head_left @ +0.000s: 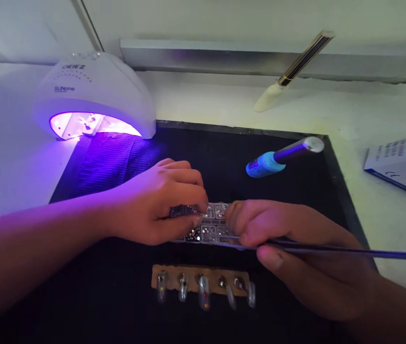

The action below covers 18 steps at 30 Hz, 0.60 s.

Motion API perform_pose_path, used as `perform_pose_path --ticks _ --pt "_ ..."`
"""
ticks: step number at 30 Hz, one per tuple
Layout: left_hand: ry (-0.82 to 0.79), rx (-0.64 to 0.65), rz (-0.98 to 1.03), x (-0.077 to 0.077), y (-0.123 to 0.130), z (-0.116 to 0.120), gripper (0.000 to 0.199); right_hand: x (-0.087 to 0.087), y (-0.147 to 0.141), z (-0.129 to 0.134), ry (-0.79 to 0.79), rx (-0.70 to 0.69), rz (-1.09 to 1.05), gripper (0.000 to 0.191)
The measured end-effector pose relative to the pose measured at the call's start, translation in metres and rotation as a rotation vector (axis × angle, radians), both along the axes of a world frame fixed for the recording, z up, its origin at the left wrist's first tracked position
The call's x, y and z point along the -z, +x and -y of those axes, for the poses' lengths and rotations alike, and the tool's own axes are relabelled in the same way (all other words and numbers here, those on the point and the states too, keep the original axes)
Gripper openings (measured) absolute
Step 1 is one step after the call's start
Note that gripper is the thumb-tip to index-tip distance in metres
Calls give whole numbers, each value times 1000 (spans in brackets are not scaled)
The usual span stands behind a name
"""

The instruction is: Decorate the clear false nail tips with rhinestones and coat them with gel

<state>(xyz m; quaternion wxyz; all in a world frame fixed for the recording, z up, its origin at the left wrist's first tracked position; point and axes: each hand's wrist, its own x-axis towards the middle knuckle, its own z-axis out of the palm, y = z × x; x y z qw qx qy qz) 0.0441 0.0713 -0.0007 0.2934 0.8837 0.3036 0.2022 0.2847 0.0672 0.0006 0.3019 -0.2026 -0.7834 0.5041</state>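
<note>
Steady on one side, fine on the other

The divided case [209, 222] is lying at the middle of the dark mat [206, 153], its small compartments showing glittering stones [193, 234]. The left hand [169, 200] is curling over its nine o'clock end, thumb and fingertips close together; whether they are pinching anything I cannot tell. The right hand [292, 227] is bending over the three o'clock end, thumb and fingers closed on a slender dark tool [332, 249]. The two hands are sitting near each other without touching.

Working well here probably means letting the left hand brace the case so that nothing spills, and holding the tool lightly, for small movements. The long shaft is pointing out towards three o'clock, so wide swings seem best avoided. Glittery nail tips [203, 289] are waiting at six o'clock; low wrists could knock them.
</note>
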Motion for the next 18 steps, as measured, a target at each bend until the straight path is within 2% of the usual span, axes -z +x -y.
perform_pose_path --ticks 8,18 --pt "-57 33 3 -2 -3 -4 10 -2 -1 1 180 -44 146 6" --pt "-58 55 -10 -3 -5 -5 15 -4 1 3 199 -36 201 6"
